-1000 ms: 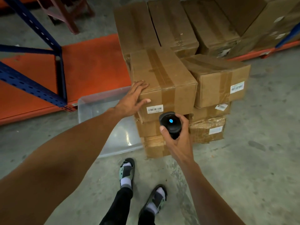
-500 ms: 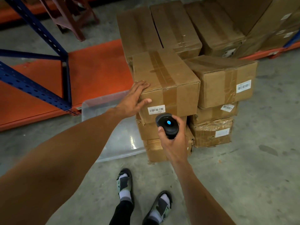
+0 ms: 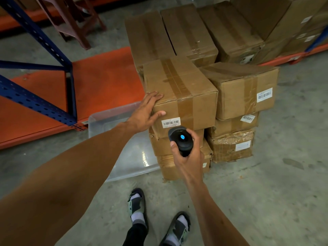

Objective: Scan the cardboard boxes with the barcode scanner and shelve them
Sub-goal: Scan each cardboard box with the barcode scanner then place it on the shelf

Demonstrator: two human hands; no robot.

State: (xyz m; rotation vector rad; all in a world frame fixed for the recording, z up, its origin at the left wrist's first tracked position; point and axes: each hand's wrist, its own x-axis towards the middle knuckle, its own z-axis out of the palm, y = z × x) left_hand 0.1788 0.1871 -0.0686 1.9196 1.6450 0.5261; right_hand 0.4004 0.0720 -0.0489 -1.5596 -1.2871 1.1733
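A taped cardboard box (image 3: 179, 89) tops the near stack on the floor, with a white barcode label (image 3: 171, 122) on its front face. My left hand (image 3: 145, 112) rests flat on the box's near left corner, fingers on top and thumb on the front. My right hand (image 3: 189, 155) grips a black barcode scanner (image 3: 181, 140) with a blue light, held just below the label and pointing at it. A second labelled box (image 3: 243, 89) sits to the right on its own stack.
An orange low shelf deck (image 3: 99, 80) with a blue rack frame (image 3: 35, 100) lies to the left. A clear plastic bin (image 3: 129, 153) sits on the concrete beside the stack. More boxes (image 3: 230, 31) stand behind. A reddish stool (image 3: 71, 20) is at the back. My feet (image 3: 156, 219) are below.
The scanner in my right hand has edged up closer to the label. My left hand stays on the box corner. The view has shifted slightly, so the stack sits lower in frame.
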